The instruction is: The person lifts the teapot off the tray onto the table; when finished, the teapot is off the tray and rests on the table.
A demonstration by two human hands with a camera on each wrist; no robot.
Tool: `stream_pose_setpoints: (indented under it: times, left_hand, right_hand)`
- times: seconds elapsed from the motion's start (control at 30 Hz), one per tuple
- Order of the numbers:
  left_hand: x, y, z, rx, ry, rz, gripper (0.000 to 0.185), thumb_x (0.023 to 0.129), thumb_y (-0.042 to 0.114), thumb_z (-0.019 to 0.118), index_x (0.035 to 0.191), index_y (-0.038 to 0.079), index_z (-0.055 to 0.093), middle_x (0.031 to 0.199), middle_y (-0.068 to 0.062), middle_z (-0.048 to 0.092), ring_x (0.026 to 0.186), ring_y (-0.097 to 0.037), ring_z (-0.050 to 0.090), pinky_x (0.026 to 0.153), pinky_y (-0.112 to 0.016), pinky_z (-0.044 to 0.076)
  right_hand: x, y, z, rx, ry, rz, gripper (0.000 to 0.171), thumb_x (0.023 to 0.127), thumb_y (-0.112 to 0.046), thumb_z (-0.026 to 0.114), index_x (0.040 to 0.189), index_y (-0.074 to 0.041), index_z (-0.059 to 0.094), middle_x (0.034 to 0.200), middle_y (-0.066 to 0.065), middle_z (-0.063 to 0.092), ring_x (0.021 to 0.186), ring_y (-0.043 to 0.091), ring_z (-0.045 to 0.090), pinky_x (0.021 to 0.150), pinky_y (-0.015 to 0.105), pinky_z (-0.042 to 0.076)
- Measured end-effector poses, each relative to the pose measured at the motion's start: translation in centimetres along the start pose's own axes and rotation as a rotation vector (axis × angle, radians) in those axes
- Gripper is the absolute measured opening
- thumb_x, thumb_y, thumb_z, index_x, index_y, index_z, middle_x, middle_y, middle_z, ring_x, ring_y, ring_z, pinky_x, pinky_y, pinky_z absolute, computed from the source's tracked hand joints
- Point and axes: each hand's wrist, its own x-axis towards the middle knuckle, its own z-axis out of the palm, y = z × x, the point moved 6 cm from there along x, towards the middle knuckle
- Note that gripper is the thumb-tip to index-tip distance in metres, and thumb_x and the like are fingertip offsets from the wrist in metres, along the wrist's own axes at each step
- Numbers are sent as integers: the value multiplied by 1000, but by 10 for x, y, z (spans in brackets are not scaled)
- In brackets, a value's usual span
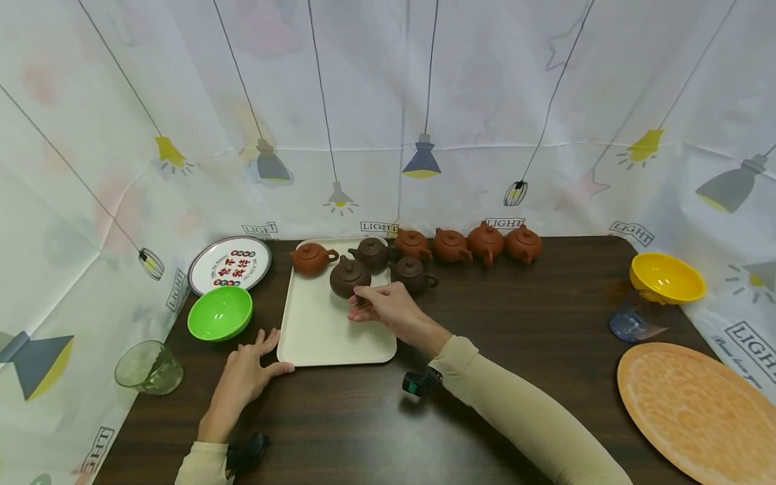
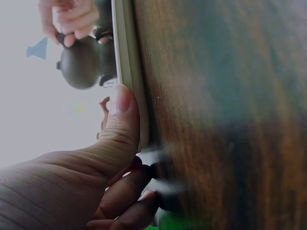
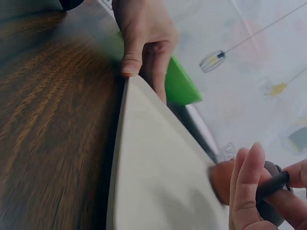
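A cream tray [image 1: 327, 330] lies on the dark wooden table. It holds one reddish teapot [image 1: 312, 258] and three dark brown ones. My right hand [image 1: 362, 298] pinches the handle of the nearest dark teapot [image 1: 348, 276], which stands on the tray; the right wrist view shows fingers [image 3: 247, 184] closed round the dark handle [image 3: 274, 182]. My left hand [image 1: 267, 351] lies flat on the table, its thumb [image 2: 120, 112] pressed against the tray's rim [image 2: 125, 57] at the front left corner. Several more reddish teapots [image 1: 467, 244] stand in a row behind the tray.
A green bowl [image 1: 219, 313], a printed plate [image 1: 230, 264] and a green glass cup [image 1: 148, 367] sit left of the tray. At the right are a yellow bowl [image 1: 667, 277] on a blue glass [image 1: 633, 322] and a large orange plate [image 1: 697, 411]. A curtain surrounds the table.
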Motion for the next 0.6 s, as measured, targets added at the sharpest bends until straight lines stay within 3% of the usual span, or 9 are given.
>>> stream_pose_setpoints:
  times: [0.13,0.37,0.6]
  left_hand:
    - [-1,0,0,0,-4,-5,89,88,40,84,159,4,46,161,-35,36,142,-73,31,121,-75,29]
    - [-2,0,1,0,-10,4,89,88,41,83,160,4,45,162,-35,35,141,-75,30,120,-76,30]
    - [-2,1,1,6,-10,5,89,88,42,83,160,4,45,161,-35,36,141,-75,31,120,-76,31]
  right_hand:
    - [-19,-9,-16,-46,-10,-19,46,110,-23,64,125,20,68,104,24,80,81,16,81,97,46,66]
    - [-57,-19,-62,-73,18,-83,44,110,-25,63,121,17,69,95,10,81,83,17,81,82,31,67]
    - [-88,-22,-123,-106,135,-106,50,109,-33,64,122,15,70,95,9,82,86,18,82,86,34,68]
